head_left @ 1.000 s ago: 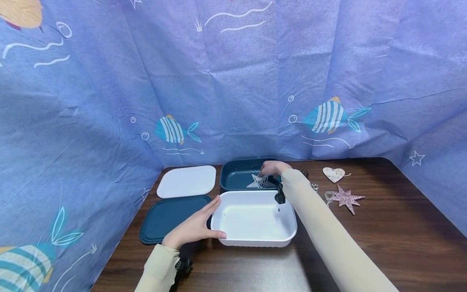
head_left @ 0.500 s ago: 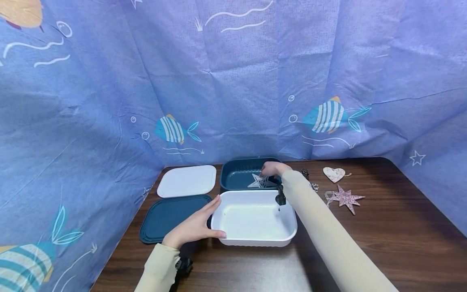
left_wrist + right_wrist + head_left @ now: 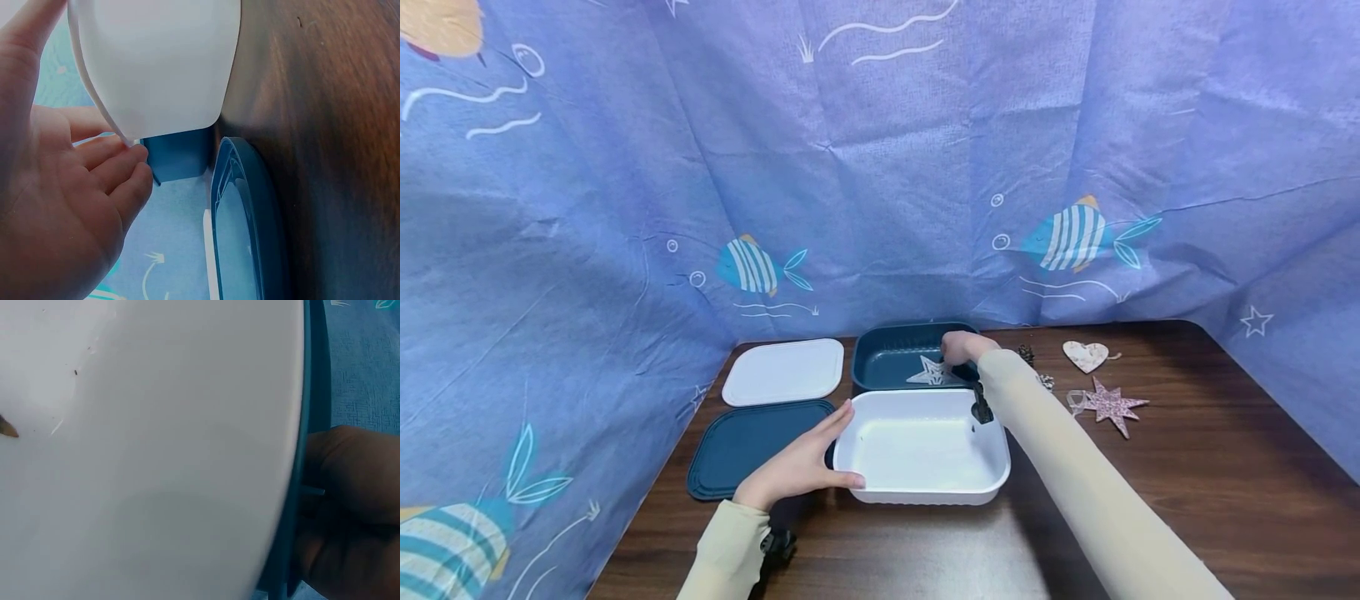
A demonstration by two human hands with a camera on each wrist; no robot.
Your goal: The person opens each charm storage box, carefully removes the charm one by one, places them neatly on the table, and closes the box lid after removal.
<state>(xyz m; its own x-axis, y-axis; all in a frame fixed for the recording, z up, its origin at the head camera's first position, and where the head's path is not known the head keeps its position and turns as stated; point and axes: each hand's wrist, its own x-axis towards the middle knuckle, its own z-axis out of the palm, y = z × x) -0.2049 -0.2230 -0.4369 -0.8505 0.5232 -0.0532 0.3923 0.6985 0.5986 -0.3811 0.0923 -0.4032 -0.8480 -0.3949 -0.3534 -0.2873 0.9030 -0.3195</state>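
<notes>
My left hand (image 3: 797, 471) holds the left end of a white rectangular container (image 3: 917, 454), thumb at its near rim and fingers along its left side. Behind it stands a dark blue container (image 3: 883, 358). Inside that one, my right hand (image 3: 961, 346) has its curled fingers on a pale openwork star ornament (image 3: 929, 372), whose right part they hide. In the right wrist view the white container's wall covers most of the picture, and a thin tip shows beside the right hand (image 3: 350, 500). Small dark specks lie in the white container.
A white lid (image 3: 784, 372) and a dark blue lid (image 3: 756, 446) lie at the left. To the right are a heart ornament (image 3: 1086, 357), a pink glittery star (image 3: 1112, 406) and pine cones (image 3: 1026, 356), partly behind the right sleeve. A blue fish-print cloth (image 3: 880, 208) hangs behind.
Within the dark blue container, the right hand has dipped slightly and the star has shifted, with more of it hidden by the fingers. The left hand stays on the white container.
</notes>
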